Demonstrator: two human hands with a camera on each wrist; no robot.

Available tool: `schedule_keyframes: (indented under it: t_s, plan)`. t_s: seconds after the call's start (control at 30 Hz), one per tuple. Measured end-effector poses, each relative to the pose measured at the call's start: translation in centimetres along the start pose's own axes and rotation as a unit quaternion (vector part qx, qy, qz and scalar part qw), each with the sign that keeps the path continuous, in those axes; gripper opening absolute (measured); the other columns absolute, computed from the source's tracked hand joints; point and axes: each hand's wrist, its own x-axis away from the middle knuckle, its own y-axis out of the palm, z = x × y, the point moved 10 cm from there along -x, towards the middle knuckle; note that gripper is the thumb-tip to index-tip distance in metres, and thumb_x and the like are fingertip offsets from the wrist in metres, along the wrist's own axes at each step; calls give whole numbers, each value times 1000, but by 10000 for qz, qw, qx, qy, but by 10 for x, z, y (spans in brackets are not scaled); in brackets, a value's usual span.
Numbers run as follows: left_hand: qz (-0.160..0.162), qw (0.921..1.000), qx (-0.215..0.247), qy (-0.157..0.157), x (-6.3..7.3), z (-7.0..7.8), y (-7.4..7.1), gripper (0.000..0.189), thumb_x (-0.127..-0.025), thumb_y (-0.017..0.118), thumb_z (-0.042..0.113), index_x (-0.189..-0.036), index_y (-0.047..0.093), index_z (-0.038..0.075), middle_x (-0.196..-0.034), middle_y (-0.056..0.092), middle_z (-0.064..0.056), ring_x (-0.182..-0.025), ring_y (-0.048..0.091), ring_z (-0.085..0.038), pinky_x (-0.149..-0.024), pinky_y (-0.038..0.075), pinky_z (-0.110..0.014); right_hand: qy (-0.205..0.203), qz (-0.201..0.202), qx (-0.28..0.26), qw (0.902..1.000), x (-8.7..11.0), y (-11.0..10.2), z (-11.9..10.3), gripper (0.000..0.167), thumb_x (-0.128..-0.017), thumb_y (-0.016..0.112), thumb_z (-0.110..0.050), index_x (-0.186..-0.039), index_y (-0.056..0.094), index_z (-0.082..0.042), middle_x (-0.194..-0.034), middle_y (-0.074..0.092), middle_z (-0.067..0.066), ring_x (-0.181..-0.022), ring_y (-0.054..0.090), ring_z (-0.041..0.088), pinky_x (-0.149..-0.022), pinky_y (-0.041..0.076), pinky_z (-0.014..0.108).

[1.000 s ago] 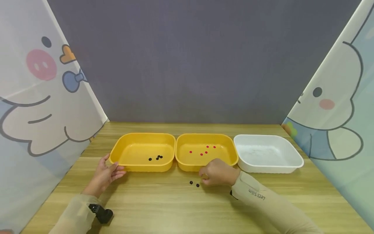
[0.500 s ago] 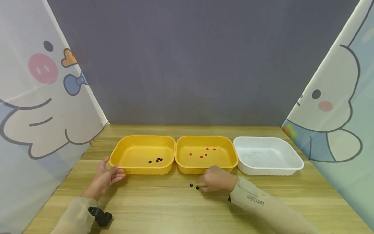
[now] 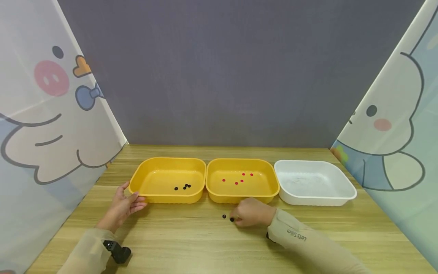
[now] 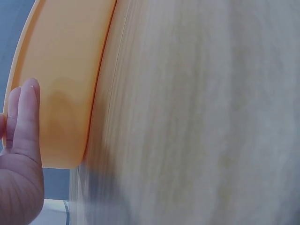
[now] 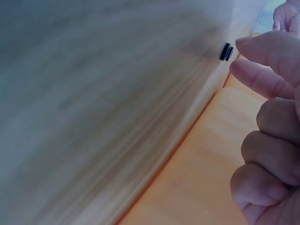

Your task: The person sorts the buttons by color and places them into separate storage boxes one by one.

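My left hand [image 3: 122,205] holds the near left corner of the left yellow tray [image 3: 164,199], thumb at the rim. In the left wrist view, fingers [image 4: 26,122] lie along that tray's outer wall. Several small black buttons [image 3: 176,188] lie in this tray. Before the middle yellow tray [image 3: 222,199], which contains several red buttons [image 3: 236,183], two black buttons [image 3: 224,216] sit on the table. My right hand [image 3: 253,212] is at the nearer black button [image 5: 226,52]. Its thumb and forefinger are apart, tips just short of the button; the other fingers are curled in.
A white tray [image 3: 316,201] stands at the right end of the row, its side against the middle tray. The wooden table [image 3: 191,247] extends toward me. A grey panel [image 3: 226,76] rises behind, with printed cartoon sheets on both sides.
My right hand has come down and slightly left, toward the right-hand black button on the table. The left hand keeps its hold on the left tray.
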Motion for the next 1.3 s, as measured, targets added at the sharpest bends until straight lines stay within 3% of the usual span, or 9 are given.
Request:
schedule_keyframes:
  t_s: [0.5, 0.7, 1.0, 1.3]
  plan:
    - [17, 10000, 62, 8, 1, 2, -1, 71, -102, 30, 0, -147, -23, 9, -70, 65, 2, -63, 68, -11, -67, 60, -27, 369, -413, -182, 9983, -8, 10, 5, 22, -79, 70, -15, -64, 54, -20, -56, 36, -13, -50, 28, -1, -44, 22, 12]
    - [-9, 10000, 66, 37, 0, 1, -1, 71, -102, 30, -1, -147, -23, 9, -71, 66, 2, -64, 68, -11, -68, 60, -27, 665, -675, -357, 9949, -10, 15, 8, 13, -74, 73, -18, -67, 63, -20, -58, 44, -15, -53, 36, -1, -47, 30, 11]
    - [78, 9999, 75, -62, -1, -1, -1, 71, -103, 31, 2, -148, -23, 10, -70, 66, 2, -62, 68, -11, -66, 60, -26, 872, -904, -438, 9911, -13, 19, 10, 30, -72, 73, -15, -57, 49, -21, -52, 33, -14, -50, 27, 0, -43, 18, 14]
    - [47, 10000, 76, -35, -2, 1, -1, 71, -102, 31, 0, -147, -23, 9, -69, 66, 3, -61, 68, -10, -65, 59, -25, 858, -873, -305, 9920, -16, 19, 6, 35, -70, 71, -12, -53, 41, -22, -52, 27, -14, -50, 24, 1, -43, 15, 16]
